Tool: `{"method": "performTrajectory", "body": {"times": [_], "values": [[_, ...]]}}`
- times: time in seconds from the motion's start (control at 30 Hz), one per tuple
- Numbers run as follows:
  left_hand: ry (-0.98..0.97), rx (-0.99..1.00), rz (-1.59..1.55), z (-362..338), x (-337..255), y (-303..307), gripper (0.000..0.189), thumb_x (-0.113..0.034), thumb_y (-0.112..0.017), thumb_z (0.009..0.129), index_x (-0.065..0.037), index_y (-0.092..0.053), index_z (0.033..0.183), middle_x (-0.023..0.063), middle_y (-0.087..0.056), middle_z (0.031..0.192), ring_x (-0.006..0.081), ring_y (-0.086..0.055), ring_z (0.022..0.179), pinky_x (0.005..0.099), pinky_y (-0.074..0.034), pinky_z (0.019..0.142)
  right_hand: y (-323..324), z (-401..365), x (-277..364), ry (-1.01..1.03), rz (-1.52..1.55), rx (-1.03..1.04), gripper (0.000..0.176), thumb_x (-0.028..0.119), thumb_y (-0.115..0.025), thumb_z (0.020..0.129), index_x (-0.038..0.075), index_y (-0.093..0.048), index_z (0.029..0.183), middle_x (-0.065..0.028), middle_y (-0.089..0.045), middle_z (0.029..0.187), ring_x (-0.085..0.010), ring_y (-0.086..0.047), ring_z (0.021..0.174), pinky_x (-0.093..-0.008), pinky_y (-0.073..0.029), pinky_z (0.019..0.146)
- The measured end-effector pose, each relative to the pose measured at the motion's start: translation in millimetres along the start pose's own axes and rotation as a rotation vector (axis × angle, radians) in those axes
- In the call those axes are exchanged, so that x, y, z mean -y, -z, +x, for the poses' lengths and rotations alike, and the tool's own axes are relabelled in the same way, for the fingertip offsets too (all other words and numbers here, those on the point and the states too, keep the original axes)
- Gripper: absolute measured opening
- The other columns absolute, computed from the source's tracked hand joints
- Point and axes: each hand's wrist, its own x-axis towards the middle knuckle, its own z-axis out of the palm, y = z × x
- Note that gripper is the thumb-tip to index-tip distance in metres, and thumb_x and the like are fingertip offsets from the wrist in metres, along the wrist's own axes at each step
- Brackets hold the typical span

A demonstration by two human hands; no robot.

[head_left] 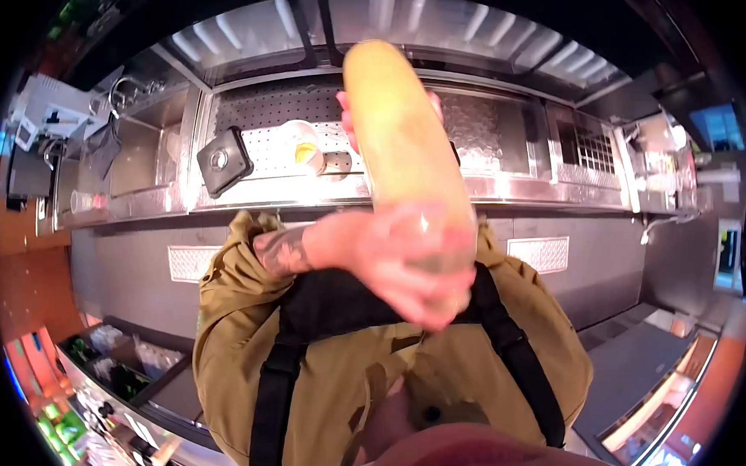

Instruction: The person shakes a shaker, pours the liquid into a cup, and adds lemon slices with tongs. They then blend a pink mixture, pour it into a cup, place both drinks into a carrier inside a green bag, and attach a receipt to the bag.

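Note:
A long, gold-looking cocktail shaker (401, 127) is held up in front of my chest, tilted, its rounded end pointing away from me. My left hand (413, 259) wraps around the near end, slightly blurred by motion. Behind the far part, my right hand (347, 121) grips the shaker. Only some of its fingers show at either side, and the rest is hidden by the shaker. Beyond the hands, a white cup (298, 140) with something yellow at its opening is on the perforated counter surface (266, 106).
A black square object with a round centre (225, 160) rests at the counter's left. An ice-filled well (483, 138) lies right of the shaker, with a wire rack (594, 150) farther right. A faucet (123, 93) stands at far left. Open drawers (126, 364) are low on the left.

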Motion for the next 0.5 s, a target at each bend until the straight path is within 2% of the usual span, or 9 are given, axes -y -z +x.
{"method": "performTrajectory", "body": {"times": [0.1,0.17,0.23,0.3,0.33,0.4,0.43,0.5], "values": [[0.014,-0.099,0.01,-10.2,-34.7,-2.4,0.023,-0.021,-0.065,0.08,-0.014,-0.062,0.102,0.008,-0.064,0.098,0.0216,-0.063,0.084,0.0363,-0.054,0.078,3.0,-3.9,-2.4,-0.022,-0.023,-0.02,0.073,0.057,-0.04,0.093,-0.001,-0.041,0.136,-0.0238,-0.051,0.129,-0.0336,-0.056,0.107,-0.0433,-0.049,0.088],[-0.006,-0.084,0.042,-1.8,-54.0,4.9,0.032,-0.025,-0.069,0.077,-0.017,-0.059,0.107,0.0055,-0.063,0.104,0.0211,-0.063,0.083,0.0361,-0.054,0.077,6.9,-6.6,-5.0,-0.027,0.009,-0.047,0.072,0.057,-0.039,0.093,-0.001,-0.041,0.136,-0.0234,-0.051,0.129,-0.0331,-0.056,0.108,-0.0431,-0.049,0.088],[-0.108,-0.08,0.142,16.2,-33.5,14.3,0.042,-0.029,-0.074,0.074,-0.019,-0.056,0.112,0.0029,-0.062,0.11,0.0206,-0.063,0.082,0.0359,-0.053,0.077,4.6,2.9,-5.7,-0.048,-0.03,-0.022,0.072,0.057,-0.039,0.093,-0.001,-0.041,0.136,-0.0231,-0.051,0.129,-0.0327,-0.056,0.108,-0.0428,-0.048,0.089],[0.14,-0.063,-0.434,-2.1,-14.7,-9.7,0.042,-0.028,-0.074,0.075,-0.015,-0.056,0.111,0.0039,-0.062,0.109,0.0235,-0.063,0.084,0.0388,-0.052,0.077,6.1,0.6,-6.3,-0.054,-0.04,-0.038,0.071,0.056,-0.039,0.094,-0.001,-0.041,0.136,-0.0227,-0.051,0.129,-0.0323,-0.055,0.108,-0.0425,-0.048,0.089],[0.412,-0.042,-1.041,-47.9,25.6,-46.0,0.038,-0.024,-0.072,0.077,-0.009,-0.057,0.107,0.0062,-0.062,0.106,0.0266,-0.063,0.087,0.0418,-0.052,0.078,5.9,-2.8,-7.0,-0.061,-0.037,-0.044,0.071,0.056,-0.039,0.094,-0.001,-0.041,0.136,-0.0225,-0.051,0.129,-0.0321,-0.055,0.109,-0.0424,-0.048,0.089],[0.516,-0.136,-1.146,-73.2,19.1,-66.1,0.038,-0.02,-0.07,0.077,-0.002,-0.058,0.107,0.008,-0.062,0.105,0.0296,-0.063,0.094,0.0447,-0.051,0.082,7.1,-10.6,-9.7,-0.044,-0.042,-0.08,0.07,0.056,-0.038,0.094,0.0,-0.041,0.136,-0.0222,-0.051,0.129,-0.0317,-0.055,0.109,-0.0421,-0.048,0.09],[0.318,-0.236,-0.621,-57.2,-2.5,-60.6,0.042,-0.019,-0.071,0.075,-0.001,-0.058,0.111,0.0075,-0.062,0.108,0.0295,-0.062,0.098,0.0445,-0.05,0.085,5.8,-10.9,-9.8,-0.041,-0.059,-0.087,0.07,0.056,-0.038,0.094,0.0,-0.04,0.136,-0.022,-0.051,0.129,-0.0315,-0.055,0.109,-0.042,-0.048,0.09],[-0.047,-0.27,0.051,-25.9,-31.1,-31.4,0.05,-0.018,-0.07,0.075,-0.002,-0.054,0.12,0.0092,-0.06,0.113,0.0282,-0.061,0.105,0.0421,-0.049,0.089,3.9,-17.1,-12.0,-0.038,-0.118,-0.108,0.07,0.056,-0.038,0.095,0.0,-0.04,0.136,-0.0216,-0.051,0.129,-0.0311,-0.055,0.109,-0.0417,-0.048,0.09]]}}
